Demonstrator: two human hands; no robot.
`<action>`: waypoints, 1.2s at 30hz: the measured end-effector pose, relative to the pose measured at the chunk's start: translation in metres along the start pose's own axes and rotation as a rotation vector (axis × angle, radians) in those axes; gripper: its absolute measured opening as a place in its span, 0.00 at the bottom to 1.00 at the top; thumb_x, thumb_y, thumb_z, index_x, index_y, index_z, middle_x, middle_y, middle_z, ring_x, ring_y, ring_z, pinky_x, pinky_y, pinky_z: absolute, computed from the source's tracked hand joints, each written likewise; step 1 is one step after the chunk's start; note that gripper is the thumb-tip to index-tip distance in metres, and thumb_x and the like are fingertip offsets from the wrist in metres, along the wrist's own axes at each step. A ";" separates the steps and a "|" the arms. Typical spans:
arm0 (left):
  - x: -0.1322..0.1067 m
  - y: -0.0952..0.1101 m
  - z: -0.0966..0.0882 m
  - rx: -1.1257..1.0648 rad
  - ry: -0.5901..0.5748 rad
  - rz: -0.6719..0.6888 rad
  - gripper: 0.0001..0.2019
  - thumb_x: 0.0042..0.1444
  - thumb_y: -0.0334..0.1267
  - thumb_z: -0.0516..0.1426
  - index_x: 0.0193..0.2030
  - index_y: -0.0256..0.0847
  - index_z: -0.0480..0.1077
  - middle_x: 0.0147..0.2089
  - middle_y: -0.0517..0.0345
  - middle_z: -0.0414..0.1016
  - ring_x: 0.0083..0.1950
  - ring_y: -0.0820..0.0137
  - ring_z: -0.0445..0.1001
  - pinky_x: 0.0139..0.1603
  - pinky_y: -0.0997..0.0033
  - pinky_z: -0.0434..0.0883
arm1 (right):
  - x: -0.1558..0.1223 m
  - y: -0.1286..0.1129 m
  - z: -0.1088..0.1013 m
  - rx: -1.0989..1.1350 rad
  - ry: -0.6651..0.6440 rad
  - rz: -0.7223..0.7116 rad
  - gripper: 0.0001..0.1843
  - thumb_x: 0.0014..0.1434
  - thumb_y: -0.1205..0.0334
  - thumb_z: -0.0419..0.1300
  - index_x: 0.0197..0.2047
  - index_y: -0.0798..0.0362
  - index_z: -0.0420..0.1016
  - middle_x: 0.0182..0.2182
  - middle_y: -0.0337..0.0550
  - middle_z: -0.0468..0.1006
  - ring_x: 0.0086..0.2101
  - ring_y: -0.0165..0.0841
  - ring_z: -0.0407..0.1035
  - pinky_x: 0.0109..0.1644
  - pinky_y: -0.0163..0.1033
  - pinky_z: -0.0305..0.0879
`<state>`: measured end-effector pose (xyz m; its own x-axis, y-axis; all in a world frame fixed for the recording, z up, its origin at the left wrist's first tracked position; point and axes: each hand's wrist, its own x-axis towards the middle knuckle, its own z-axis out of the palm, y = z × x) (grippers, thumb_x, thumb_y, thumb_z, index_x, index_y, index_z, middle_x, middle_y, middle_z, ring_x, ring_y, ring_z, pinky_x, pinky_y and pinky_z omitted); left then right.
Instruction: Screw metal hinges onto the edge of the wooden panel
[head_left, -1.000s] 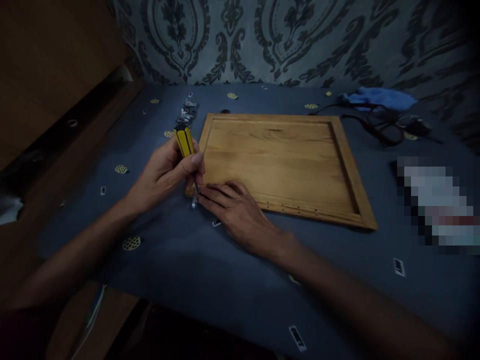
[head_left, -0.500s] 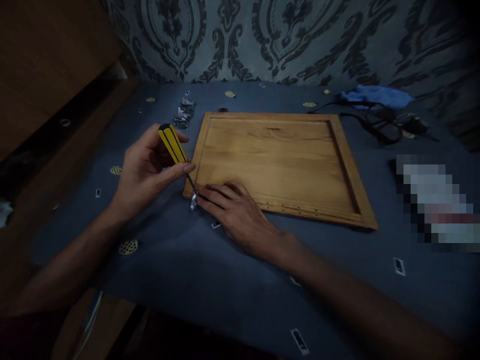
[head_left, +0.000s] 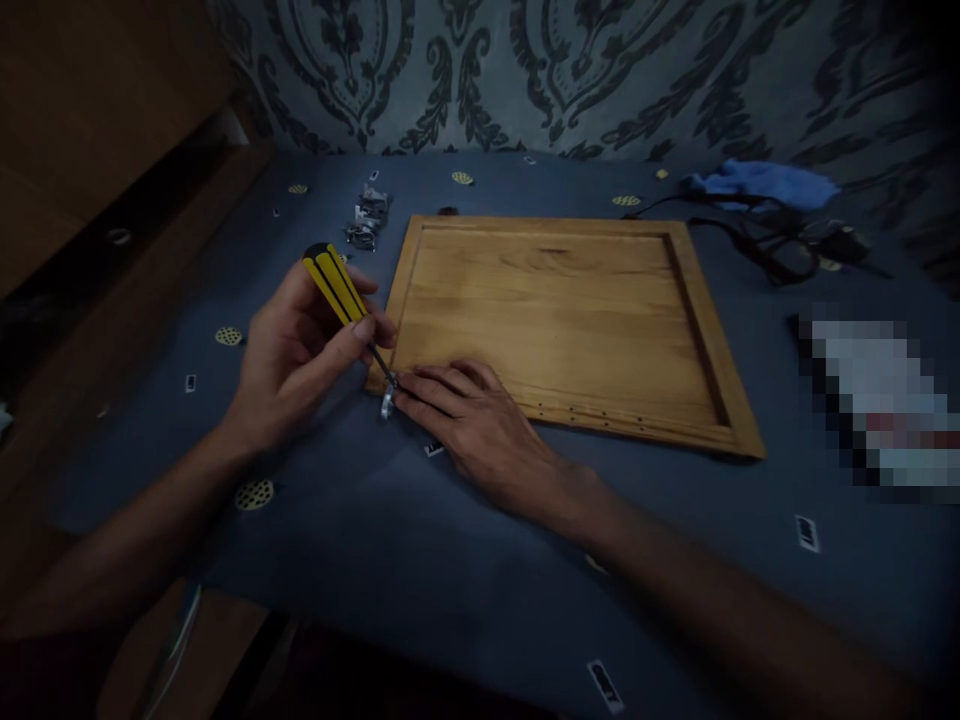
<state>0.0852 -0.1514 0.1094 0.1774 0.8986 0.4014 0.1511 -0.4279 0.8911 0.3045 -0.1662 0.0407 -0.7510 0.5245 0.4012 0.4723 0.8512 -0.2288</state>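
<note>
My left hand (head_left: 289, 350) is closed round the yellow and black handle of a screwdriver (head_left: 337, 285). The slim shaft slants down to the near left corner of a shallow framed wooden panel (head_left: 540, 300). There its tip meets a small shiny metal fitting (head_left: 388, 400) that juts over the panel's near edge; its exact kind is hard to make out. Beside it lies my right hand (head_left: 487, 435), fingers stretched out over the panel's near edge and fingertips against the fitting. Its thumb is hidden. A row of small dark holes (head_left: 589, 416) runs along that edge.
Behind the panel's left side sits a small heap of metal hardware (head_left: 366, 220). Eyeglasses (head_left: 780, 255) and a blue cloth (head_left: 765, 185) lie at the back right. A blurred-out flat item (head_left: 877, 400) is at the right. Wooden furniture (head_left: 112, 130) borders the left.
The screwdriver's handle has tilted slightly to the left, and my left thumb has shifted along it. My right hand keeps its place on the panel. The view has moved a little.
</note>
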 end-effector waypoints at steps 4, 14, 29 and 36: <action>-0.002 0.002 0.004 -0.012 0.028 0.007 0.13 0.63 0.46 0.69 0.46 0.46 0.72 0.37 0.61 0.82 0.37 0.67 0.83 0.36 0.65 0.81 | 0.000 0.000 0.000 -0.005 0.010 -0.012 0.21 0.76 0.70 0.52 0.67 0.57 0.73 0.65 0.55 0.78 0.64 0.45 0.70 0.66 0.58 0.67; -0.002 0.003 0.004 -0.050 0.015 0.034 0.11 0.61 0.36 0.70 0.44 0.44 0.72 0.40 0.62 0.83 0.40 0.68 0.84 0.34 0.68 0.82 | 0.001 0.000 -0.001 0.024 -0.003 0.003 0.22 0.75 0.71 0.52 0.67 0.55 0.73 0.65 0.55 0.77 0.64 0.45 0.69 0.66 0.59 0.65; -0.003 0.004 0.004 0.120 0.055 0.049 0.13 0.59 0.46 0.72 0.42 0.45 0.75 0.40 0.59 0.79 0.39 0.67 0.80 0.36 0.66 0.83 | 0.000 0.001 -0.004 0.039 -0.003 -0.016 0.20 0.76 0.68 0.53 0.65 0.51 0.77 0.66 0.54 0.76 0.64 0.47 0.70 0.66 0.59 0.66; -0.003 0.005 -0.001 0.181 0.070 0.086 0.09 0.58 0.45 0.72 0.42 0.50 0.80 0.38 0.62 0.80 0.39 0.67 0.80 0.41 0.64 0.84 | 0.000 0.001 -0.003 0.050 -0.011 -0.014 0.20 0.76 0.68 0.53 0.65 0.52 0.77 0.67 0.55 0.75 0.64 0.47 0.70 0.66 0.60 0.66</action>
<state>0.0849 -0.1557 0.1128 0.1303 0.8600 0.4935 0.3113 -0.5080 0.8031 0.3064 -0.1653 0.0431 -0.7623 0.5126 0.3951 0.4382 0.8581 -0.2677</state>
